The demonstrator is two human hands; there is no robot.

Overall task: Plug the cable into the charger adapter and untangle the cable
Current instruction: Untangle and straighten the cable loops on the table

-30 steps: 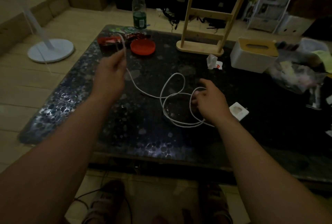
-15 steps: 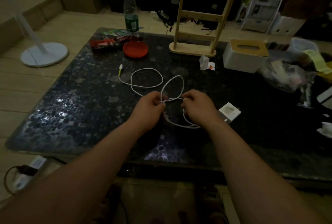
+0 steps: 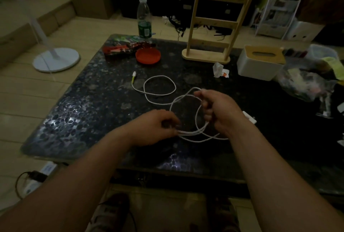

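Dim room, dark speckled table: left hand and right hand pinch strands of the still-looped white cable, plugging into the adapter apparently undone.

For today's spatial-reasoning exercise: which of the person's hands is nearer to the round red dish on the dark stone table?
Left. The left hand lies almost straight below the round red dish; the right hand is farther off, toward the table's right side.

loops of the white cable are pinched by the left hand and lifted by the right hand over the dark table.
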